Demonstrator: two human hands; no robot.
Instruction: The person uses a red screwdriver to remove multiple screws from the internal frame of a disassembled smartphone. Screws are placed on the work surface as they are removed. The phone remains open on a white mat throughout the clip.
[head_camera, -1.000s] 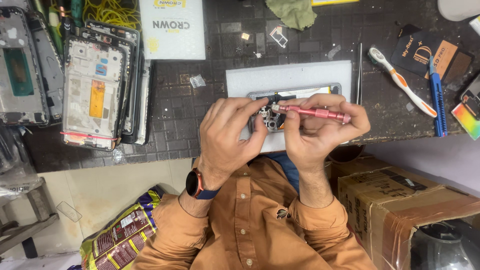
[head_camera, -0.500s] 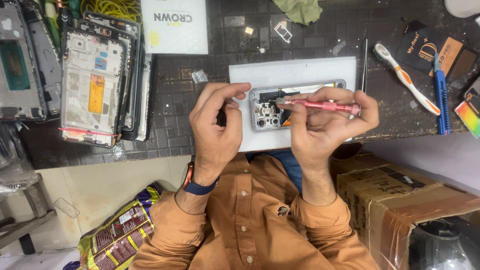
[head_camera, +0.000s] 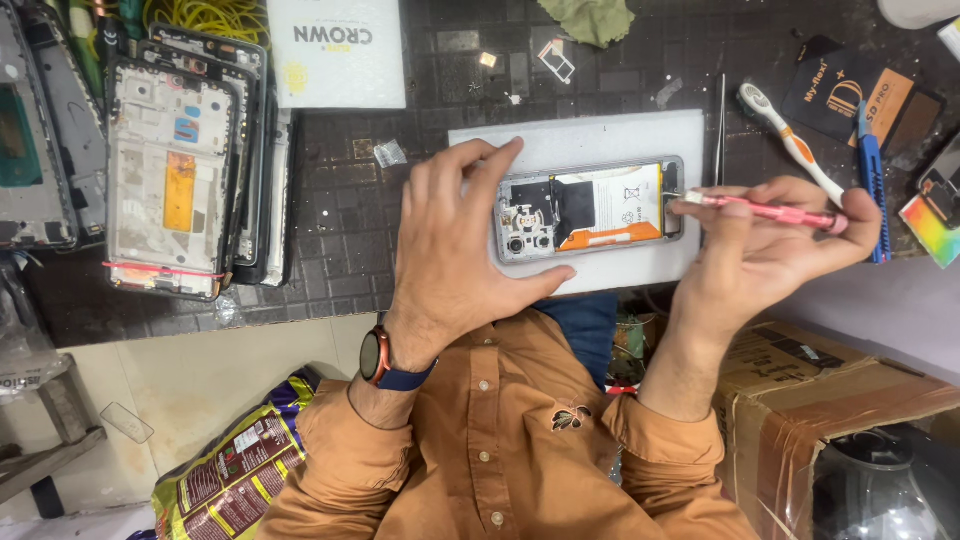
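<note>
Change: since half a second ago we have spread our hands apart; the left hand (head_camera: 455, 250) has slid to the left end of the phone (head_camera: 590, 208), and the right hand (head_camera: 770, 245) has moved to its right end, so the open back is now uncovered.
Phone: it lies flat on the white mat (head_camera: 590, 140), in the middle of the dark bench (head_camera: 340, 240), long side across our view; its back cover is off, and we see the black board, the white battery and an orange strip.
Left hand: the fingers are open and not clenched; the thumb presses on the near edge of the phone, the forefinger reaches over its far left corner, so we steady it between them.
Right hand: it is closed on the pink screwdriver (head_camera: 770, 210), held nearly level between thumb and fingers; the tip touches the right end of the phone.
Watch: a watch (head_camera: 378, 357) with a blue strap sits on our left wrist.
Left of bench: a stack of phone frames (head_camera: 180, 170) lies well apart from the mat.
Right of bench: a toothbrush (head_camera: 790, 140) and a blue tool (head_camera: 868, 160) lie just beyond the right hand.
Near side: a cardboard box (head_camera: 800, 390) stands beside our right arm, a snack bag (head_camera: 230, 470) under the left elbow.
</note>
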